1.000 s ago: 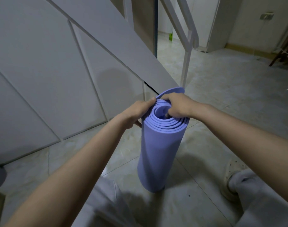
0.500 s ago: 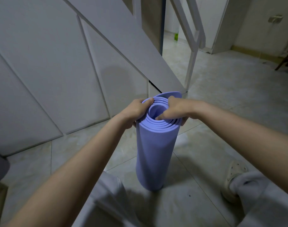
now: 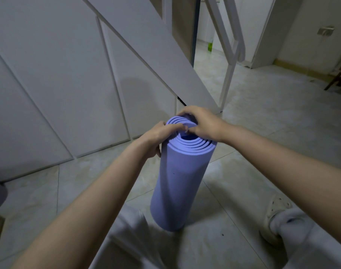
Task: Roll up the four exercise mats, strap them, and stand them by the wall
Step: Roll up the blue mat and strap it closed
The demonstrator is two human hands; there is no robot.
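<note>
- The purple mat [image 3: 177,181] is rolled; it stands upright on the tiled floor [image 3: 253,136], near the panelled wall [image 3: 59,74].
- Your left hand [image 3: 158,137] grips the roll's near-left top rim, fingers curled over the edge; your right hand [image 3: 201,123] grips the far rim likewise.
- No strap is visible on it; judge strapping outstanding; the other three mats are out of view.

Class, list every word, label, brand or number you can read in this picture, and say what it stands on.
No text can be read here.
The rolled purple mat shows no print or label.
The green object in the far doorway is too blurred to read.
The wall plate shows no legible marking.
</note>
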